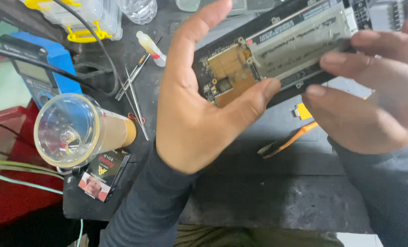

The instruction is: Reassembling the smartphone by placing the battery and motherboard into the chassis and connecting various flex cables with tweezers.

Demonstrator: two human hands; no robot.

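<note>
An opened phone point(277, 50), back cover off, is held in the air above the table point(268, 192), tilted with its far end up to the right. The left hand point(199, 105) grips its near end, thumb pressed on the lower edge, the other fingers stretched up behind the body. The right hand point(368, 96) closes on the far end, fingertips lying over the silvery battery point(300, 45). Beside the battery a tan shielded circuit board point(229, 75) shows inside the black frame.

Below the hands the dark, worn mat of the table lies mostly bare, leaving room toward its near edge. An orange-handled prying tool point(288, 142) lies under the right hand, with a small yellow tab point(303, 111) just beyond it. To the left, metal tweezers point(133, 89) lie near a small glue bottle point(151, 48). A torch point(82, 130) with a clear round lens and a tan body rests on its side near the left edge, against a small black carton point(104, 174). Behind it stand a blue multimeter point(43, 68) and a clear plastic box with yellow clasps point(82, 18); its contents cannot be made out.
</note>
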